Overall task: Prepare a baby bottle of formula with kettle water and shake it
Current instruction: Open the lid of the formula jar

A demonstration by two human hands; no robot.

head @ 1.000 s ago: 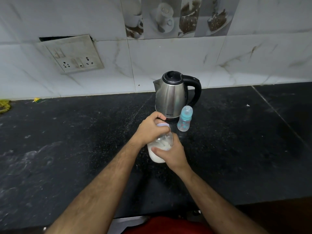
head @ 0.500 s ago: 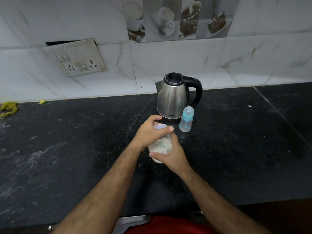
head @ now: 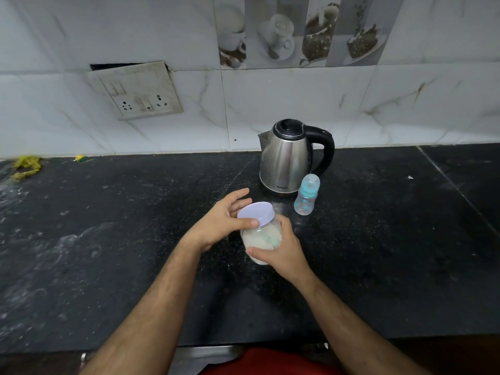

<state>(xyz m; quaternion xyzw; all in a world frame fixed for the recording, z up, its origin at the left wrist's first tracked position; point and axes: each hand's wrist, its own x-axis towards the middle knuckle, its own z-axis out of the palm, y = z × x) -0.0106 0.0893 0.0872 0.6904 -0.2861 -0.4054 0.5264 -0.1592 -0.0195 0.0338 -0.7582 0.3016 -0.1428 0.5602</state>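
Formula jar (head: 261, 239) looks light and smooth, so the right hand (head: 281, 253) holds its side while the left hand (head: 224, 223) pinches the lid (head: 255, 209).

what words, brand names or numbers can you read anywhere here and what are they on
Kettle: a small dark brand mark low on its steel body, too small and blurred to read for sure.
Baby bottle: coloured prints on its clear body, no legible text.
Jar and its lid: no label visible.
Switchboard on the wall: no readable markings.
Picture tiles: images only, no words.
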